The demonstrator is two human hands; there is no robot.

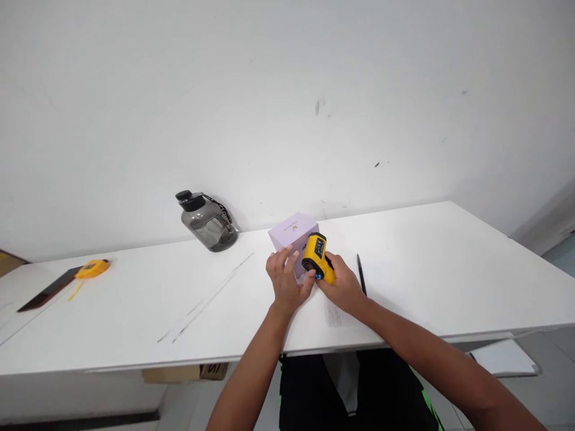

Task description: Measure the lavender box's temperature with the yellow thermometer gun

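My right hand (344,284) is wrapped round the grip of a yellow and black infrared thermometer gun (318,248), whose dark display faces up toward me. Beside it, my left hand (287,281) has its fingers spread in front of a light purple box (291,230); its thumb reaches to the thermometer's rear end, near a small blue part. Whether the left fingers touch the box I cannot tell. The box stands near the wall, its lower front partly hidden by my hands and the thermometer. Just right of my right hand lies a black pen (362,274).
Under my right wrist is a sheet of paper with writing (335,314) on the white table (426,269). A dark transparent bottle (209,224) stands left, against the wall. Far left are a yellow tape measure (93,269) and a dark flat blade-like piece (51,290).
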